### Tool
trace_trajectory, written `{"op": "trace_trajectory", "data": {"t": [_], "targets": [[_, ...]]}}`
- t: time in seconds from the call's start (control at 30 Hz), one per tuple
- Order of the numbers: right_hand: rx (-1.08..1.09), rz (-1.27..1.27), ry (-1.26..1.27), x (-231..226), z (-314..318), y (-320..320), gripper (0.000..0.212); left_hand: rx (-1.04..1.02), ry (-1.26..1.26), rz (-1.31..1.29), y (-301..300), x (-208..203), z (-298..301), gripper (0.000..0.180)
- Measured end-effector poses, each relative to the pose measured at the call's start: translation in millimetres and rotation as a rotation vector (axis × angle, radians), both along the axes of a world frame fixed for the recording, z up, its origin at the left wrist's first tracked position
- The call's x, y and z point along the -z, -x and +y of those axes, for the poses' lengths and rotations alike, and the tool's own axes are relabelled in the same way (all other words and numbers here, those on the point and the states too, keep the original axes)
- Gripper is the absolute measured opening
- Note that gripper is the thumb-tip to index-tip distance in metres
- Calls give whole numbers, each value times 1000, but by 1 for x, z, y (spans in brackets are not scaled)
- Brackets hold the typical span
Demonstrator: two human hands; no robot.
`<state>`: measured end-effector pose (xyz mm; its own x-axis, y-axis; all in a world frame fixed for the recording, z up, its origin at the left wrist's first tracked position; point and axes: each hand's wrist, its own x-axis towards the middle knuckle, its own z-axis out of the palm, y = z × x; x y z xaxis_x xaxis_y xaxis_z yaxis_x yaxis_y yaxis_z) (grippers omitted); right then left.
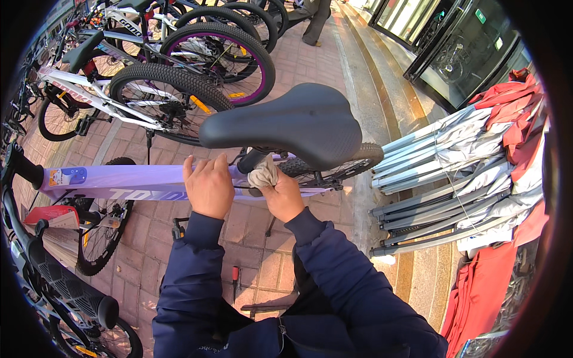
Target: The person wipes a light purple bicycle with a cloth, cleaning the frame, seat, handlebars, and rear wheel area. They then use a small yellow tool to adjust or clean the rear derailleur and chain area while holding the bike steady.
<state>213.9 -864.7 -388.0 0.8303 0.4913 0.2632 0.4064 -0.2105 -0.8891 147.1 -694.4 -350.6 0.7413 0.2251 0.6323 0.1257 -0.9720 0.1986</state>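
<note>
A light purple bicycle frame [137,174] runs across in front of me, with a black saddle [286,122] above its right end. My left hand [209,186] rests on the top tube, fingers curled over it and the far side hidden. In my right hand [284,194] is a crumpled beige cloth [263,173], pinched against the frame beside the seat post [250,160]. A blue sticker [67,176] shows near the frame's front end. Part of the rear wheel [364,158] shows beyond the saddle.
Several parked bicycles [134,89] stand at the far left. A black handlebar grip [71,289] is close at the lower left. Bundled folding canopy poles [441,203] with red fabric lie on the steps at right. A red-handled tool [235,274] is on the brick paving. A person's legs [313,21] appear far ahead.
</note>
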Motion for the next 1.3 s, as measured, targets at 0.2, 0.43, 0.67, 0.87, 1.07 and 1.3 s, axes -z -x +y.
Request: {"op": "trace_trajectory", "data": {"t": [0.2,0.43,0.67,0.87,1.07,1.3], "targets": [[-50,282,-249,1,-9,-2,29,86,-23,17,-3,1,7,18],[225,128,-356,-10,-27,-25,25,181,11,5,10,0,6,30],[55,-286,-87,-2,7,-8,41,212,1,21,17,2,4,48],[83,-306,457,6,-7,-12,45,216,-23,46,17,3,8,52],[24,-332,238,1,-6,-12,67,228,-27,43,17,5,7,57],[8,-389,383,2,3,-4,40,237,-31,59,18,2,8,59]]}}
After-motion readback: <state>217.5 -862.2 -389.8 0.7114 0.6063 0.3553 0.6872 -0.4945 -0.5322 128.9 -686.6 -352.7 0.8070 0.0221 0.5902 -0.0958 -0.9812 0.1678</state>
